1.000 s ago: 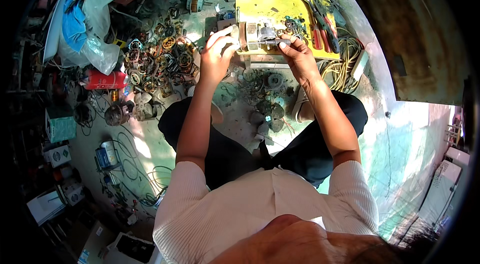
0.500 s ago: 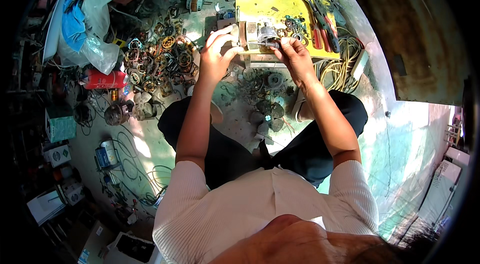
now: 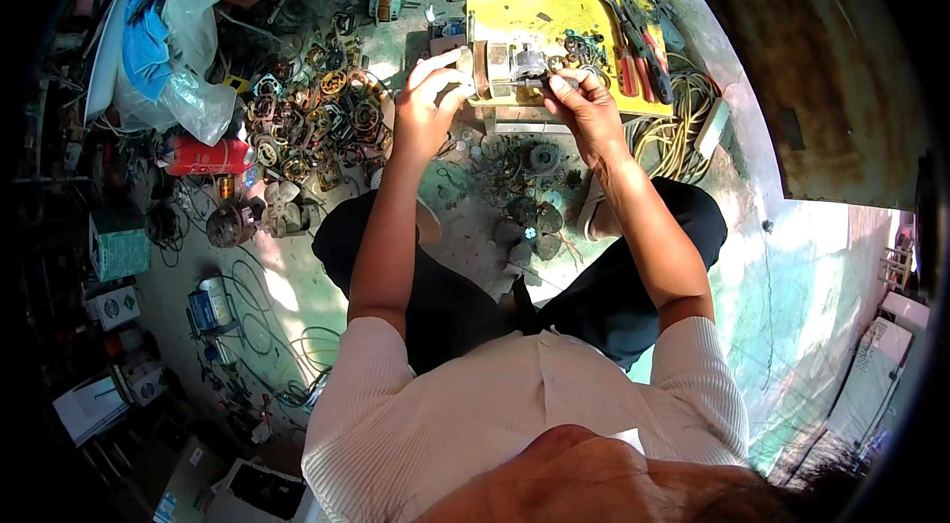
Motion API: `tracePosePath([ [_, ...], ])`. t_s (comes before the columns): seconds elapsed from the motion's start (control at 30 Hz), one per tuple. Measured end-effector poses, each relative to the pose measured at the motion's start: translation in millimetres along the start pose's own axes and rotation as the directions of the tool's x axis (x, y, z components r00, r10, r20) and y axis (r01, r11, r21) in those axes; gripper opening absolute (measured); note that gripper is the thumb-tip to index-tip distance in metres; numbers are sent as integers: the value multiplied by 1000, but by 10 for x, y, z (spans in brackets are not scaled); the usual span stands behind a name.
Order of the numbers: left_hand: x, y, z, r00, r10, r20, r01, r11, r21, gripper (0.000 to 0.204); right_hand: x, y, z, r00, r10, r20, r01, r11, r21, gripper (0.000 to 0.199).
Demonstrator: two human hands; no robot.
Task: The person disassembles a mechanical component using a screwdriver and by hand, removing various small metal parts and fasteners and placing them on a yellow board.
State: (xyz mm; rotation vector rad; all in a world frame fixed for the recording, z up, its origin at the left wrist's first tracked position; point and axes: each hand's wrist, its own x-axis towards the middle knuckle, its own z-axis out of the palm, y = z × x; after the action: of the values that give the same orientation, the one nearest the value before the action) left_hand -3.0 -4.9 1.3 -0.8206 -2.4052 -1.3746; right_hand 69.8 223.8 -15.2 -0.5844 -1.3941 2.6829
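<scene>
At the near edge of a yellow board lies a small electric motor [image 3: 498,65], with a brown band at its left part and bare silver metal at its right. My left hand [image 3: 427,105] grips the motor's left end between thumb and fingers. Bent over the right end is my right hand [image 3: 590,112], its thumb and fingers pinched on a small dark screwdriver [image 3: 539,83]. The screwdriver lies along the motor's near side, and its tip is hard to make out. Small metal parts [image 3: 586,48] sit just beyond the right fingers.
The yellow board [image 3: 515,3] carries pliers [image 3: 633,38] and red-handled tools [image 3: 627,76] at its right. Coiled yellow cable [image 3: 683,132] lies beside it. Heaped motor windings [image 3: 327,107], a red bottle [image 3: 208,157] and loose dark parts [image 3: 534,221] cover floor areas.
My right hand has shifted slightly right with the screwdriver, whose thin shank shows less now. The left hand and motor stay nearly in place.
</scene>
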Motion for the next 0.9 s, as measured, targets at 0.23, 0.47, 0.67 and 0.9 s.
tracePosePath([
  [0.23,-4,3,21,1000,23,4,-23,998,58,10,9,-8,-30,1000,13,21,-13,1000,-10,23],
  [0.47,-18,22,21,1000,22,2,-23,999,42,9,-5,-7,-18,999,9,54,-10,1000,12,23],
  [0.67,-30,18,56,998,60,-18,-58,994,92,8,32,48,-96,994,-39,99,35,998,49,21],
  [0.9,-43,44,56,998,51,-40,-49,997,53,10,-28,-20,-30,998,-1,57,-1,1000,18,26],
])
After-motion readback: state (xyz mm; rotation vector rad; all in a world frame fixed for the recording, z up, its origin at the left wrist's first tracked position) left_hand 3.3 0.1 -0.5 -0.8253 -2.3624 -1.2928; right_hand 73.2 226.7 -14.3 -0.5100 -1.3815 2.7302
